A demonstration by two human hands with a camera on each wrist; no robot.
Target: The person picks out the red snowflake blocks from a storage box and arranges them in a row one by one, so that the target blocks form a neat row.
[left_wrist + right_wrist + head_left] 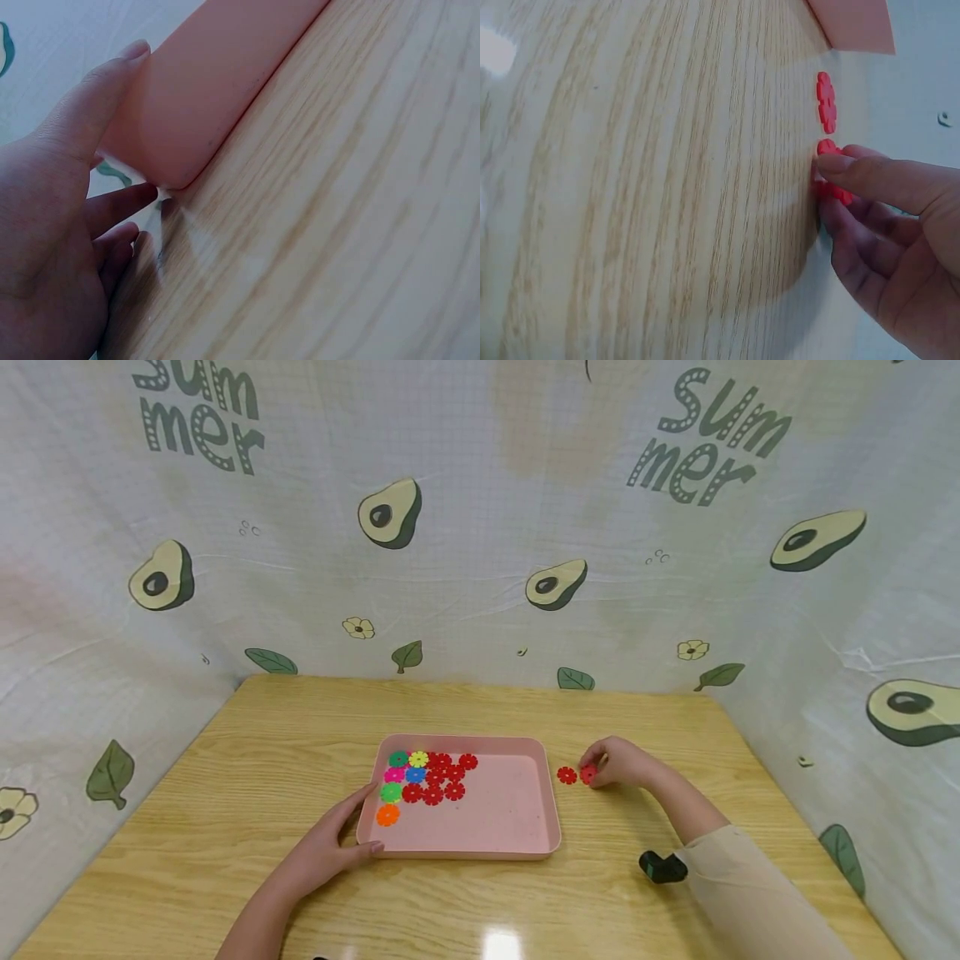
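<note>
A shallow pink tray (495,810) lies on the table, with flower-shaped plastic discs grouped in its left part. My left hand (330,842) grips the tray's left end, the thumb at the near corner and the fingers along the left side. In the left wrist view the thumb (112,82) lies against the tray wall (202,82). To the right of the tray, my right hand (618,762) pinches a red flower-shaped disc (829,147) at the table surface. Beside it, nearer the tray, another red disc (567,775) lies flat.
Inside the tray are several red discs (454,791), plus an orange disc (387,815), a blue disc (416,774), a yellow disc (418,759) and green and pink ones. A patterned curtain (480,568) surrounds the wooden table (300,727).
</note>
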